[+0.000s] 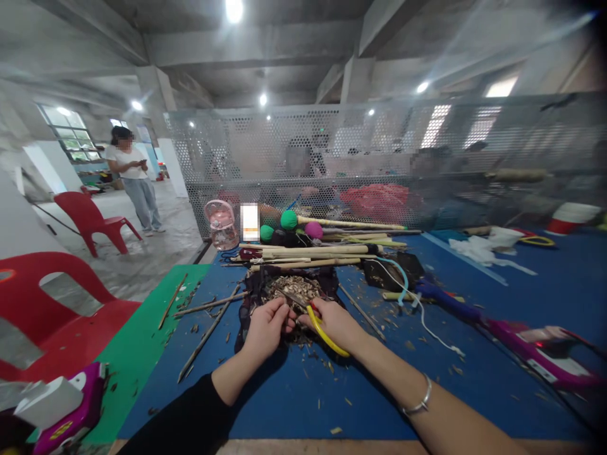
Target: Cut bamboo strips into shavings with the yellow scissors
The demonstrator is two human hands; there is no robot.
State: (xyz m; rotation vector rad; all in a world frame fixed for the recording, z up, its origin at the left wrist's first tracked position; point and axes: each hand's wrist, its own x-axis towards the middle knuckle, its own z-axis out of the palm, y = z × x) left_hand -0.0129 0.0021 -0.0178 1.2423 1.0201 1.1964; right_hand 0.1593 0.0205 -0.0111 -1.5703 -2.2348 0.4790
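My right hand [336,323] is closed on a pair of scissors [326,335] with yellow and red handles; the blades point up and to the left. Just left of it, my left hand [266,325] is pinched, and what its fingertips hold is too small to make out. Both hands are over the near part of a dark cloth [245,319], which bears a heap of chopped brownish plant bits [300,285]. Thin dry sticks [208,335] lie on the blue table [294,411] left of the cloth.
Beyond the cloth lie long pale sticks [313,251], with green balls [288,219] and a pink ball [313,230]. A purple power strip [545,360] and cords are at right. A perforated metal screen [265,139] stands behind. A person [130,167] stands at far left near red chairs [102,221].
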